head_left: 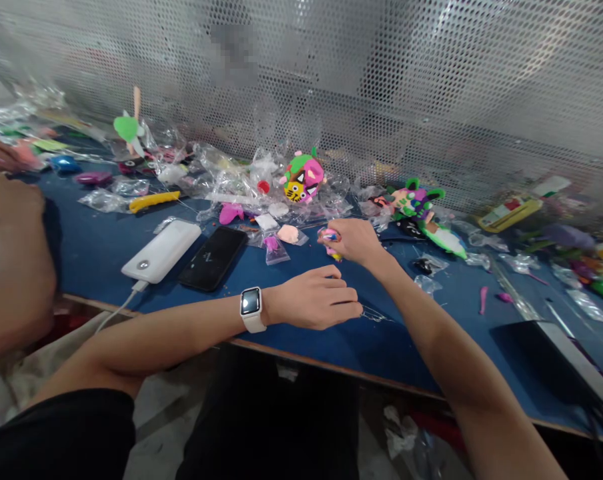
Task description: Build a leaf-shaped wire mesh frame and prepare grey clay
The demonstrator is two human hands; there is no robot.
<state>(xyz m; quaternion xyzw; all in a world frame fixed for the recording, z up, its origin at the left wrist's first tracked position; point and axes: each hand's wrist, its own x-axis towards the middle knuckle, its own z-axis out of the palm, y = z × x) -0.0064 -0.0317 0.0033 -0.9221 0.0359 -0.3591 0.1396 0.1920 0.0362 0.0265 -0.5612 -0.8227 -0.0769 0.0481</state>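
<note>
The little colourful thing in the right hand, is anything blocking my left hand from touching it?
Nothing visible is. The right hand pinches the little colourful thing just beyond the left hand, with only a strip of blue tabletop between.

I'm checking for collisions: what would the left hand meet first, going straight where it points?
First, thin pale strands or marks beyond the left hand; then likely the right forearm, though depth is unclear.

Small pink, blue and yellow piece (330, 236), partly hidden, in the right grip (355, 241)
</note>
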